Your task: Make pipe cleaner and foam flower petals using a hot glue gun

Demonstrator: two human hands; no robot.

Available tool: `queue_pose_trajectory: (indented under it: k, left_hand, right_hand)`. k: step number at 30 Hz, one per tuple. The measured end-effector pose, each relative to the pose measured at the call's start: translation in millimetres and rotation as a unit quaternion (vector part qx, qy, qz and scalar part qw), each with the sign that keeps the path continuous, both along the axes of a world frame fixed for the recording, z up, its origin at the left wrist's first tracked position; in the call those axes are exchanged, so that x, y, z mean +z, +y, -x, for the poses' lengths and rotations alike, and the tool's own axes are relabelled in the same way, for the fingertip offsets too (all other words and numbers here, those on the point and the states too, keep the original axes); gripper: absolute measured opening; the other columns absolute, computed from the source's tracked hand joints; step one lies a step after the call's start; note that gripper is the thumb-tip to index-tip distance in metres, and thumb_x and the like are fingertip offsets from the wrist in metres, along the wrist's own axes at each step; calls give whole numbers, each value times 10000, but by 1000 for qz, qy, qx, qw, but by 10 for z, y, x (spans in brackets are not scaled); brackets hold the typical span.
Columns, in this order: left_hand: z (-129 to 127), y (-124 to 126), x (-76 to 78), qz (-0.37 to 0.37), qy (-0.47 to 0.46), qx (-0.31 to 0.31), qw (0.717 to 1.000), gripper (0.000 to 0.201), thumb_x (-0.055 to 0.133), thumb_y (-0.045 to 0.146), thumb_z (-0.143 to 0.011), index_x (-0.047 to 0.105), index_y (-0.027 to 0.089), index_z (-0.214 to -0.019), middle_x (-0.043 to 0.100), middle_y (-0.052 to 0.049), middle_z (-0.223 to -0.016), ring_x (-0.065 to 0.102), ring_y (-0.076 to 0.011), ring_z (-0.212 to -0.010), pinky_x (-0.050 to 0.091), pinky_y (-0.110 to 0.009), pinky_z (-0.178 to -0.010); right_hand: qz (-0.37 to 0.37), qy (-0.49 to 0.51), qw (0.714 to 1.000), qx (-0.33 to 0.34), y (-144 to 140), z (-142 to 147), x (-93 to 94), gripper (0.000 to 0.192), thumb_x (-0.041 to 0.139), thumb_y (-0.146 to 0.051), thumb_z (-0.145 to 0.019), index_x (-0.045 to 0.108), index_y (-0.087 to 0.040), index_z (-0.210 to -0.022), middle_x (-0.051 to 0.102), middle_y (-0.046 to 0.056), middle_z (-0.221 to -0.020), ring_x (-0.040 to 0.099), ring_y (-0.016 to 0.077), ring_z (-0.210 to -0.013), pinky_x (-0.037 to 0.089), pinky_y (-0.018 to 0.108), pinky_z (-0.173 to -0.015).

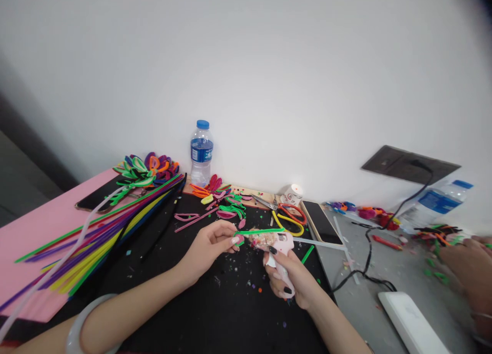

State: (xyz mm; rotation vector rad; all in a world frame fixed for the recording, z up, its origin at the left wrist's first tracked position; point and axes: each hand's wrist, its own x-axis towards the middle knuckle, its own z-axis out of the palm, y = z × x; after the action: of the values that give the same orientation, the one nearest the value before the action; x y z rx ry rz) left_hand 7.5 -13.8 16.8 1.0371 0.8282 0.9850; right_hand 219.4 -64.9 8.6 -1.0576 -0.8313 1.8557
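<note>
Black mat point(200, 313): the landmark here; it covers the middle of the table, speckled with small colored scraps.
Pink sheet point(42, 231): lies left of the black mat, touching its edge.
Pipe cleaner bundle point(103, 236): long yellow, purple and green stems fanned across the mat's left side onto the pink sheet.
Flower bunch point(148, 168): finished loops at the mat's far left corner, above a dark phone point(96, 199).
Water bottle point(201, 152): upright against the wall, just beyond the mat's far edge.
Scissors point(286, 210): red-handled, at the mat's far right corner, beside a second phone point(322, 222).
Black cord point(369, 251): runs from the wall socket down the grey table right of the mat, toward the glue gun.
Another person's hand point(467, 264): far right of the mat, well apart, among loose pieces.
Left hand point(209, 246): over the mat's centre, thumb and fingers pinched on a pink petal point(239, 238) at the end of a green pipe cleaner point(259, 231).
Right hand point(290, 279): just right of the left hand, wrapped closed around a pink glue gun point(280, 251), nozzle pointing left at the pinched petal.
Loose petals point(223, 205): pink and green bits between the hands and the bottle.
Open room: the near part of the mat, between the two forearms, holds only scraps.
</note>
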Motion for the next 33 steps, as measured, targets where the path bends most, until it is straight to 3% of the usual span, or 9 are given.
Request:
queue_pose_trajectory:
  k: [33]
  left_hand:
    - [37, 30, -76, -3, -7, 17, 1000, 228, 694, 274, -710, 576, 165, -872, 629, 7, -773, 596, -100, -646, 470, -220, -641]
  right_hand:
    - [7, 3, 1000, -4, -3, 1, 1, 308, 604, -453, -770, 513, -159, -759, 431, -80, -474, 268, 14, -277, 278, 159, -286]
